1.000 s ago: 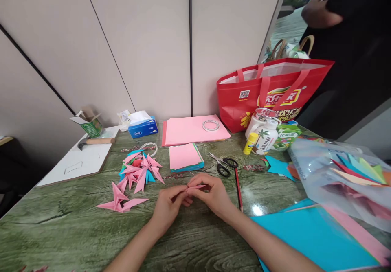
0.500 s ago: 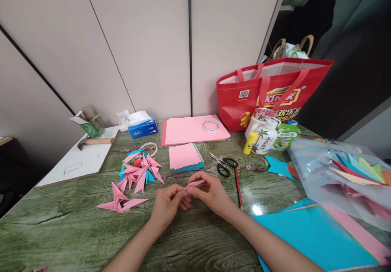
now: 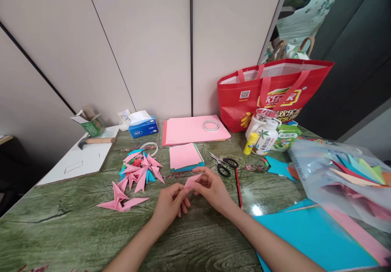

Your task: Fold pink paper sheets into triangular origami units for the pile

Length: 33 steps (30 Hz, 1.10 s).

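A small folded piece of pink paper (image 3: pixel 192 180) is pinched between both hands above the table. My left hand (image 3: pixel 170 202) grips its lower left end between thumb and fingers. On its right side, my right hand (image 3: pixel 211 190) holds it with thumb and forefinger, hiding part of it. Just beyond lies a stack of square paper sheets (image 3: pixel 185 156), pink on top with blue and green below. To the left rests a heap of folded pink and blue paper pieces (image 3: pixel 141 169), with a pink folded paper shape (image 3: pixel 117 200) nearer me.
Scissors (image 3: pixel 224 166) and a red pencil (image 3: pixel 238 187) lie right of the stack. Blue sheets (image 3: pixel 311 235) and a plastic bag (image 3: pixel 332 174) occupy the right. Behind are pink sheets (image 3: pixel 189 129), a tissue pack (image 3: pixel 143 128), a glue stick (image 3: pixel 250 143) and a red bag (image 3: pixel 241 105). A hammer (image 3: pixel 97 141) lies left.
The pink paper has been turned in my fingers and now shows a broader, shorter face. My right hand has shifted slightly right. Things on the table stay put.
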Each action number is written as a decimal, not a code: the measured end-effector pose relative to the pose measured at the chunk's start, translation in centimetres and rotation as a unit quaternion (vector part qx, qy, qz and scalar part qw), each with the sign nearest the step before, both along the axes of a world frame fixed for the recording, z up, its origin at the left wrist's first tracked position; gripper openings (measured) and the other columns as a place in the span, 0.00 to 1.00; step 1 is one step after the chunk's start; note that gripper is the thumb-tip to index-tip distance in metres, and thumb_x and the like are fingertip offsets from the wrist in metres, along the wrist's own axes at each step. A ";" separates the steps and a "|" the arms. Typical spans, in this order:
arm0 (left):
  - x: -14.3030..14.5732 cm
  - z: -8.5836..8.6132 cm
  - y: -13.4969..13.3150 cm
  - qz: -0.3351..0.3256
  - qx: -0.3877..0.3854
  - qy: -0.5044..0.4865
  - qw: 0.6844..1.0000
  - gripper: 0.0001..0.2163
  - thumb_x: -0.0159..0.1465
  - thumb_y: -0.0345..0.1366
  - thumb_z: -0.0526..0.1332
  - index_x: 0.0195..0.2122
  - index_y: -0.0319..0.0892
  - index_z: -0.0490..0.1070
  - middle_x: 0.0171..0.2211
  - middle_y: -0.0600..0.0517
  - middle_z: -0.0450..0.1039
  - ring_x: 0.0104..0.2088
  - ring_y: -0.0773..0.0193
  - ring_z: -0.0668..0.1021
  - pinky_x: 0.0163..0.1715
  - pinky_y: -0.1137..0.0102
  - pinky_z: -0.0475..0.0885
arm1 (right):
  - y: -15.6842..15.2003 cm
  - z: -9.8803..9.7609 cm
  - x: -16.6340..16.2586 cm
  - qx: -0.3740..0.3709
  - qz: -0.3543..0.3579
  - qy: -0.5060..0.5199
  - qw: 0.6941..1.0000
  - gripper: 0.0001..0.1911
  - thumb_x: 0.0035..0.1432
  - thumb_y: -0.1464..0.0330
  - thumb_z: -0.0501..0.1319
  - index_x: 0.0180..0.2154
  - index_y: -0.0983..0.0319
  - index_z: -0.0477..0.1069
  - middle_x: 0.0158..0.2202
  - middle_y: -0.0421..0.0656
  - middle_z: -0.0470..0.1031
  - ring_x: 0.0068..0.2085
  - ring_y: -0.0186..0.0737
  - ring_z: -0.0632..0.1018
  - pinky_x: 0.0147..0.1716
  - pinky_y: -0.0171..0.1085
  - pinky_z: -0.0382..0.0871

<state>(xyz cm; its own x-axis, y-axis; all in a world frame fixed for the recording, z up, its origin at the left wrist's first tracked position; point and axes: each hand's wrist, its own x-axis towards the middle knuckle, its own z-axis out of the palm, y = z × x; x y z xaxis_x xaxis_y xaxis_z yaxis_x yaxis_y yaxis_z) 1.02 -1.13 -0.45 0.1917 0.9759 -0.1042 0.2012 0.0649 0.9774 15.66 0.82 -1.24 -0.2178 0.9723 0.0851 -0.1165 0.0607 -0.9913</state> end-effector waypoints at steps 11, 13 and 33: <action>-1.1 0.8 1.3 0.198 0.038 -0.234 0.951 0.14 0.57 0.46 0.55 0.36 0.41 0.58 0.23 0.54 0.72 0.17 0.68 0.74 0.12 0.76 0.67 | 0.3 -0.6 0.4 0.203 -0.070 -0.177 0.960 0.04 0.52 0.71 0.56 0.29 0.61 0.70 0.35 0.45 0.71 0.39 0.41 0.71 0.38 0.41 0.67; -1.3 1.0 1.4 0.200 0.068 -0.234 0.949 0.16 0.57 0.46 0.55 0.42 0.43 0.57 0.28 0.52 0.73 0.20 0.67 0.76 0.15 0.73 0.69 | 0.4 -0.6 0.5 0.246 -0.084 -0.205 0.944 0.05 0.52 0.73 0.56 0.30 0.60 0.70 0.36 0.45 0.72 0.41 0.42 0.70 0.43 0.44 0.64; -3.4 -3.4 2.9 0.022 0.312 0.320 0.894 0.13 0.60 0.29 0.51 0.46 0.42 0.61 0.57 0.43 0.57 0.59 0.56 0.56 0.54 0.55 0.57 | 1.2 -3.7 0.3 0.262 -0.088 -0.345 0.897 0.22 0.52 0.76 0.51 0.51 0.63 0.60 0.58 0.49 0.55 0.61 0.45 0.50 0.55 0.51 0.53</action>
